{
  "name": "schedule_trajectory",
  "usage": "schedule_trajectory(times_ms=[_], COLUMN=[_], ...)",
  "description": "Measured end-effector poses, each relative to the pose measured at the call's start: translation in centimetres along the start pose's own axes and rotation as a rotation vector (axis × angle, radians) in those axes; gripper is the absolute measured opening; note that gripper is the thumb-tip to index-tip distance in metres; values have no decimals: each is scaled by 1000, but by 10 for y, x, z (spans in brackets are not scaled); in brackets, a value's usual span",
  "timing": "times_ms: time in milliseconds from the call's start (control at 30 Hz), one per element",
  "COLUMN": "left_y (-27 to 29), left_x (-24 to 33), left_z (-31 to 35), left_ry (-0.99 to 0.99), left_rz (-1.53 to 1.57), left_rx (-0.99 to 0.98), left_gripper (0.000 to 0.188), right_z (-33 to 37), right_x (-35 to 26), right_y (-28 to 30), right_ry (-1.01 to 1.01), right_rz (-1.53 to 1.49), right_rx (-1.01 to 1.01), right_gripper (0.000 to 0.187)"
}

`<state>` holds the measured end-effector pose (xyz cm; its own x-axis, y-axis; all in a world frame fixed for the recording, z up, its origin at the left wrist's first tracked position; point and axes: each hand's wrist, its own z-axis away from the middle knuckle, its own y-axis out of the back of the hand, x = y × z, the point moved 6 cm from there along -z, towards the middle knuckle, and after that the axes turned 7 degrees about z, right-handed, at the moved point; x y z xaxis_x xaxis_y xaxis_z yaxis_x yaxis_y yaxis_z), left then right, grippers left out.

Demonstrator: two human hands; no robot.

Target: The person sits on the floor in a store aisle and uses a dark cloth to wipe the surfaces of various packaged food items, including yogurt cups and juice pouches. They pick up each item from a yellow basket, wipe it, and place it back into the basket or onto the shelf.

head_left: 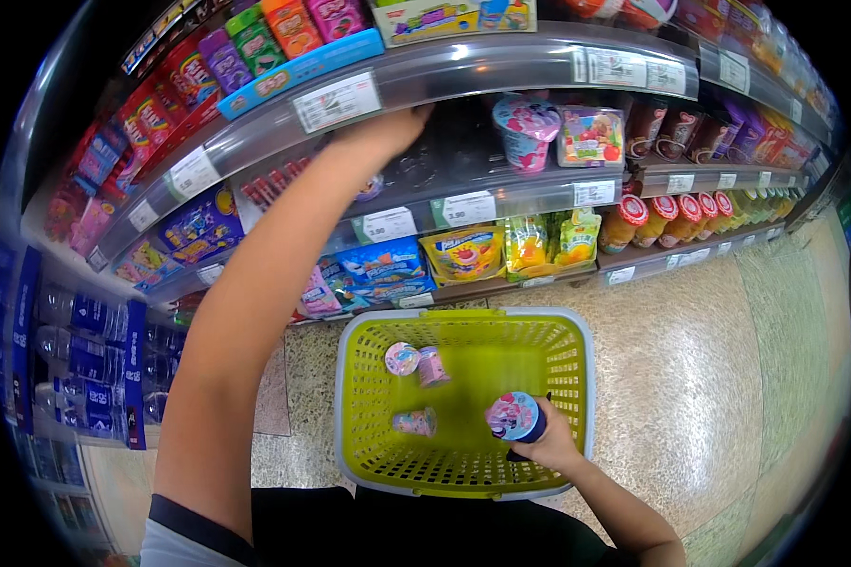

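My left hand (388, 134) reaches into the middle shelf, under the edge of the shelf above. Its fingers are mostly hidden there, so what they touch does not show. A pink and blue cup (526, 132) with a printed lid stands farther right on that shelf. Over the right side of the green basket (348, 406), my right hand (550, 442) is closed around a dark blue cup (514, 419) with a pink and blue lid. Inside the basket lie a round-lidded cup (402, 358), a pink cup (433, 367) and another small cup (414, 422) on its side.
A boxed item (591, 137) sits beside the shelf cup. Snack pouches (463, 255) fill the lower shelf, with red-lidded jars (624, 223) to the right. Colourful candy packs (255, 42) line the upper shelf. Bottles in blue packaging (90, 364) stand at the left. The basket rests on a speckled floor (671, 378).
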<state>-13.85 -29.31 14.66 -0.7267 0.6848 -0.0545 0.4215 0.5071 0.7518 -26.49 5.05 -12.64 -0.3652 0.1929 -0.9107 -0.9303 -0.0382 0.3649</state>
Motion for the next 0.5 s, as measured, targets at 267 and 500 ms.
schedule_trajectory(times_ms=[267,500], left_y=[-23,-20], left_x=[-31,-32], left_z=[-23,-21], left_ry=[-19,-30], left_rz=[137,186], left_rx=[-240,-327], left_gripper=[32,32], right_z=[2,0], right_x=[-6,1], right_y=[3,-1], right_ry=[0,5], right_rz=[129,85], right_rx=[-52,-54], right_gripper=[59,61])
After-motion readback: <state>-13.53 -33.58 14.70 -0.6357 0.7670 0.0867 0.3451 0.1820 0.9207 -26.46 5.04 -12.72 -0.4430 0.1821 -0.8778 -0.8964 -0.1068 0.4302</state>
